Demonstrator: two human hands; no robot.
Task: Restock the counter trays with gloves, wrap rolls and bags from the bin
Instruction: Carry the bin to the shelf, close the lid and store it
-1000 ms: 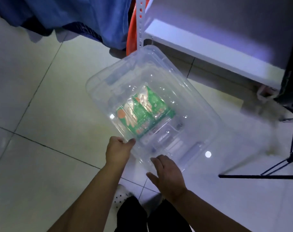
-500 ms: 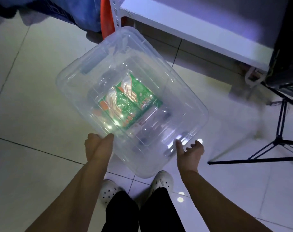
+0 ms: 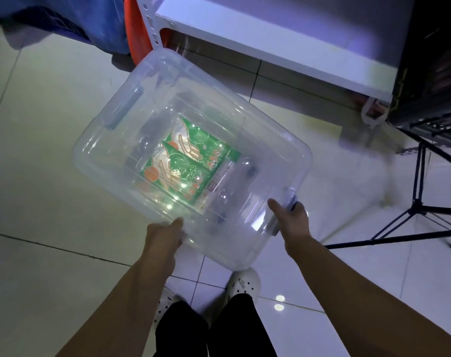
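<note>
A clear plastic bin [image 3: 278,140] with a transparent lid sits in front of me above the tiled floor. Through the lid I see two green packets of gloves [image 3: 188,166] lying on its bottom. My left hand [image 3: 162,238] grips the bin's near long edge, thumb on top of the lid. My right hand [image 3: 291,222] is closed on the bluish latch handle at the bin's right end. A second latch handle [image 3: 124,109] shows at the far left end.
A white shelf board [image 3: 270,45] on a perforated metal post stands behind the bin. Blue cloth [image 3: 72,19] and an orange object [image 3: 131,29] lie at the top left. A black tripod [image 3: 420,207] stands at the right. My white shoes [image 3: 242,284] are below the bin.
My right hand has moved from the bin's near corner out to its right end and closed on the latch handle. My left hand has stayed on the near edge.
</note>
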